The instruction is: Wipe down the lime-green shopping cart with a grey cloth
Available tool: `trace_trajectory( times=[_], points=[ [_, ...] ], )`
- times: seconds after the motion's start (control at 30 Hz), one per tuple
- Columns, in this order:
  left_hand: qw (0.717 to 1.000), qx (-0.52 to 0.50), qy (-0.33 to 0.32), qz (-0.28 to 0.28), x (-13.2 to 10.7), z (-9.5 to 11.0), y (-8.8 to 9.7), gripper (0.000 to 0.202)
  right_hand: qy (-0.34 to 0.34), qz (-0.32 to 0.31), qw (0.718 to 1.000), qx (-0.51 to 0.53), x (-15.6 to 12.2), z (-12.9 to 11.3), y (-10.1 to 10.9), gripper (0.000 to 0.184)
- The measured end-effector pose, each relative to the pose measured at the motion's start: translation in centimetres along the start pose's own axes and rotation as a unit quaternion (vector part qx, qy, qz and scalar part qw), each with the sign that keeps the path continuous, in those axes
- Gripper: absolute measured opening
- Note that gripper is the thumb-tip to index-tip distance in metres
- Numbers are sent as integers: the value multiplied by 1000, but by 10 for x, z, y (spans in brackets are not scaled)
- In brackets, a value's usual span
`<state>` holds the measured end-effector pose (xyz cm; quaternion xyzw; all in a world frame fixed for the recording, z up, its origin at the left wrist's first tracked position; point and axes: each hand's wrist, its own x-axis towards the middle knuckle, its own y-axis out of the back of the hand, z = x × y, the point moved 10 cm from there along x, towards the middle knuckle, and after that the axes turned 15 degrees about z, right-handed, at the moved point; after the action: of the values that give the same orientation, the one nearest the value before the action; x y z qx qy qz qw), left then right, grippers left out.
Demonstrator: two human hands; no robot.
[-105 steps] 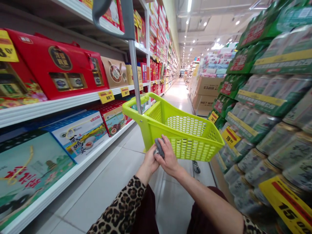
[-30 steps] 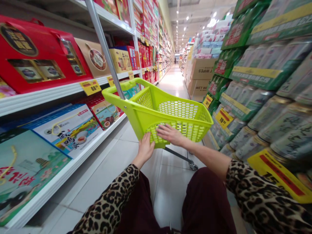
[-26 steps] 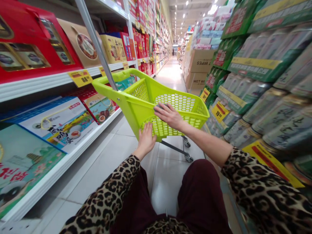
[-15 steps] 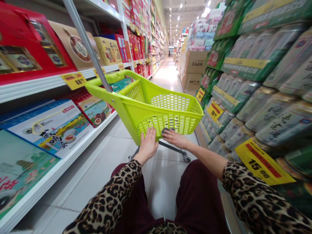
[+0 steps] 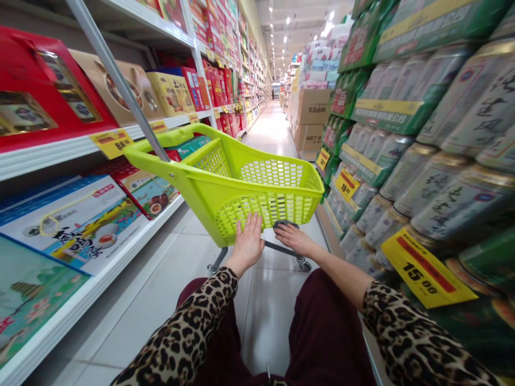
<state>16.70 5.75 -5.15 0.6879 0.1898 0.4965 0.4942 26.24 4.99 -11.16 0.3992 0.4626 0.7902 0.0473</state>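
A lime-green shopping cart (image 5: 257, 185) stands crosswise before me, its lattice side facing me. My left hand (image 5: 248, 241) lies against the lower part of that side, fingers stretched out and holding nothing. To its right, my right hand (image 5: 295, 238) presses a dark grey cloth or pad (image 5: 286, 223) to the lower edge of the basket. The fingers cover most of the pad, so its exact kind is hard to make out. Inside the basket, a green lattice divider (image 5: 213, 161) shows near the handle end; the visible part of the basket holds nothing.
Shelves (image 5: 161, 120) with gift boxes run along the left. A grey metal pole (image 5: 120, 80) slants up from the cart. Stacked beer cans (image 5: 450, 187) with yellow price tags (image 5: 426, 268) line the right. Cardboard boxes (image 5: 314, 112) stand farther along. A tiled floor (image 5: 173, 268) lies between.
My right hand and the grey pad have shifted slightly right along the basket's lower edge, and more of the pad shows. My left hand stays flat on the side. The view has shifted slightly.
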Motion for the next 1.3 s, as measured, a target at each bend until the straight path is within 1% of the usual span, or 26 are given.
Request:
trace_trajectory(
  times=[0.03, 0.07, 0.17, 0.2, 0.23, 0.27, 0.33, 0.4, 0.5, 0.53, 0.57, 0.6, 0.63, 0.7, 0.77, 0.8, 0.83, 0.87, 0.9, 0.97, 1.07, 1.1, 1.13, 1.17, 1.2, 1.3],
  points=[
    [1000, 0, -1, -4, 1, 2, -1, 64, 1, 19, 1000, -3, 3, 3, 10, 33],
    [1000, 0, -2, -7, 2, 4, -2, 64, -4, 50, 999, -8, 11, 9, 25, 34],
    [1000, -9, -6, -4, 11, 14, -4, 64, -53, 160, 985, -37, 45, 42, 78, 39],
    [1000, -12, -9, -1, 14, 18, -4, 64, -70, 186, 979, -47, 53, 54, 91, 40],
    [1000, -16, -12, 1, 17, 22, -5, 64, -82, 202, 974, -54, 59, 62, 98, 40],
    [1000, -19, -16, 2, 19, 26, -5, 64, -88, 206, 973, -57, 61, 68, 100, 40],
    [999, -24, -24, -2, 21, 32, -6, 64, -87, 189, 977, -53, 51, 69, 89, 38],
    [999, -27, -29, -9, 19, 35, -8, 64, -78, 149, 985, -45, 28, 60, 66, 37],
    [999, -24, -29, -17, 13, 34, -11, 64, -58, 78, 995, -32, -13, 41, 30, 36],
    [999, -23, -30, -20, 11, 33, -13, 64, -48, 58, 997, -25, -23, 36, 24, 36],
    [999, -21, -32, -23, 10, 33, -15, 64, -40, 46, 998, -17, -29, 32, 22, 36],
    [999, -20, -36, -26, 9, 34, -17, 64, -35, 48, 998, -11, -30, 32, 26, 37],
    [999, -21, -40, -28, 9, 36, -19, 64, -34, 64, 997, -10, -27, 34, 37, 37],
    [998, -25, -46, -33, 10, 41, -21, 64, -51, 130, 990, -26, -9, 49, 70, 39],
    [998, -32, -47, -38, 13, 47, -23, 65, -85, 202, 974, -60, 11, 70, 106, 40],
    [997, -36, -47, -41, 14, 51, -23, 65, -100, 225, 966, -74, 18, 79, 118, 40],
    [997, -40, -48, -44, 15, 55, -24, 65, -111, 238, 961, -84, 22, 86, 124, 40],
    [997, -44, -50, -46, 15, 59, -24, 65, -115, 239, 960, -90, 22, 90, 125, 40],
    [996, -48, -55, -49, 14, 62, -25, 64, -114, 230, 962, -91, 19, 90, 120, 40],
    [995, -54, -69, -53, 10, 68, -27, 64, -103, 191, 972, -86, 0, 82, 96, 41],
    [993, -50, -93, -61, 2, 71, -31, 63, -85, 113, 987, -74, -40, 62, 54, 44],
    [992, -45, -99, -64, -1, 71, -33, 64, -79, 95, 990, -69, -49, 57, 46, 44],
    [992, -40, -104, -66, -3, 70, -35, 63, -72, 85, 992, -62, -54, 53, 42, 45],
    [991, -36, -108, -67, -5, 69, -37, 63, -68, 86, 992, -55, -53, 52, 44, 44],
    [991, -35, -109, -66, -5, 68, -38, 62, -71, 98, 991, -49, -48, 54, 52, 44],
    [991, -50, -108, -57, -4, 69, -37, 61, -117, 179, 975, -53, -12, 77, 92, 41]
  ],
)
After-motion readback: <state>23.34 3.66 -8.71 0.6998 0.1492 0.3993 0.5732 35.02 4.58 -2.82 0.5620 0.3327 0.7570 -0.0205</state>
